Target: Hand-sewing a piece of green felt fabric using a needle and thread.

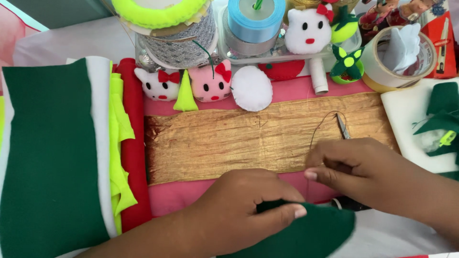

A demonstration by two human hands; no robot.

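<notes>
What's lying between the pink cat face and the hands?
In the head view, the gold crinkled fabric on pink cloth lies between the pink cat face and both hands.

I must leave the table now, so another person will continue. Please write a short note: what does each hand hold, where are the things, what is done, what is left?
Left hand: fingers pinch the dark green felt piece at the front edge of the table.
Right hand: fingers are closed beside it, apparently on a needle, too small to confirm; a dark thread loops up from it.
Scissors lie on the gold crinkled fabric, just behind the right hand.
Done: three stuffed cat faces and a white oval pad sit at the back.
Left: the green piece apparently needs sewing; its seam is hidden.
</notes>
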